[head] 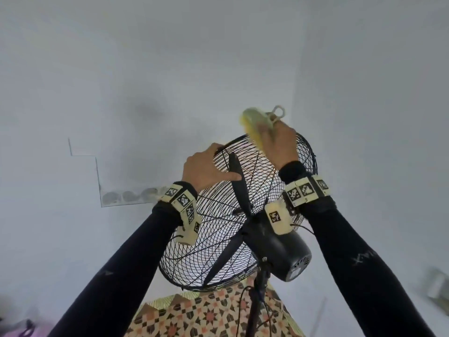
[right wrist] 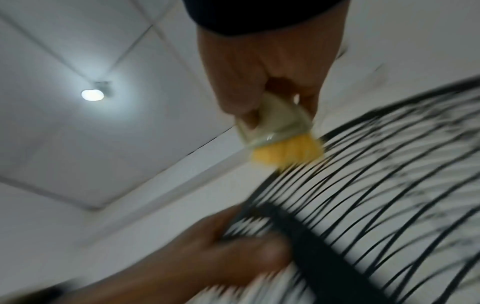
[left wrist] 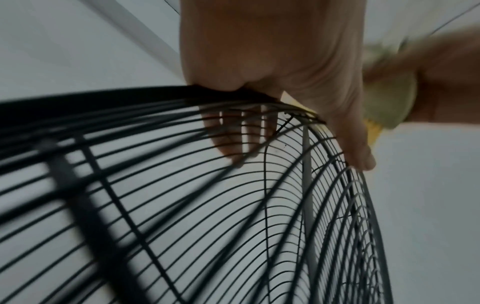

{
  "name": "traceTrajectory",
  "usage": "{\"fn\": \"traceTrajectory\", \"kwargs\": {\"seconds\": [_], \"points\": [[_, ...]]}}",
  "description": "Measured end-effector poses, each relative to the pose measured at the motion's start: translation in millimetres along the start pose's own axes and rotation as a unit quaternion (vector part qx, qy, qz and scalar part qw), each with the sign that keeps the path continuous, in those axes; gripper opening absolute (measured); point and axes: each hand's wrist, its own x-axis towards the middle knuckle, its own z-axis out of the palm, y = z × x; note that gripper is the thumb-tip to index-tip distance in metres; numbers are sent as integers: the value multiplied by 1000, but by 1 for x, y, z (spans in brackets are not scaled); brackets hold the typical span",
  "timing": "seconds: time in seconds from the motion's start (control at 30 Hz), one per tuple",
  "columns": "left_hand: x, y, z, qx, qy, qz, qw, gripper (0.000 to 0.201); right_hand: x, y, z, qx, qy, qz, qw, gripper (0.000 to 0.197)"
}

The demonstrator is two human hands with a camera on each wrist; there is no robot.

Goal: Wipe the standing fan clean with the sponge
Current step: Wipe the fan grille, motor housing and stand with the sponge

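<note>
Left hand (head: 206,166) grips the top rim of the standing fan (head: 233,215), fingers hooked over the cage edge, thumb flat on the wires. Just beside it, right hand (head: 279,142) grasps the sponge (head: 254,125) (yellow, pale handle), pressed on the same rim. Bare wall (head: 121,81) beyond both hands.

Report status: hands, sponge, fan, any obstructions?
Left hand grips fan cage top rim. Right hand holds sponge on the cage's upper wires. Nothing blocking.
</note>
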Motion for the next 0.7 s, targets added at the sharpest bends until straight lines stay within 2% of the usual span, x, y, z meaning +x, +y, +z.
{"fn": "traceTrajectory", "kwargs": {"seconds": [0.03,0.1,0.17,0.23,0.3,0.33,0.37,0.43,0.47,0.5,0.57,0.6,0.7], "points": [[-1,1,-1,-15,-13,4,1000,104,11,12,-8,-35,43,56,997,44],[-4,1,-2,-26,-30,5,999,107,20,26,-16,-103,66,111,986,44],[-7,-1,0,-11,-19,5,1000,107,14,18,-9,-127,50,82,987,43],[-10,-3,1,-6,-2,7,1000,106,-2,-2,4,-107,12,5,994,43],[-12,-4,1,4,3,6,1000,98,-21,-20,14,-26,-68,-49,996,41],[-13,-3,2,14,1,8,1000,95,-30,-25,14,19,-108,-53,993,37],[-14,-2,1,20,-1,12,1000,95,-31,-26,12,56,-112,-41,991,34],[-14,0,0,12,-8,22,1000,103,-22,-16,0,95,-10,13,995,38],[-13,0,0,6,-9,25,1000,107,-11,-6,-7,76,65,46,994,42],[-13,1,0,1,-9,24,1000,109,0,5,-13,12,110,73,991,46],[-13,1,-1,-1,-4,17,1000,110,12,21,-15,-118,76,93,986,47],[-13,1,0,-1,-2,14,1000,110,9,24,-8,-146,39,75,986,43],[-12,1,0,-3,3,6,1000,108,-17,15,18,-145,-16,-80,986,39]]}}
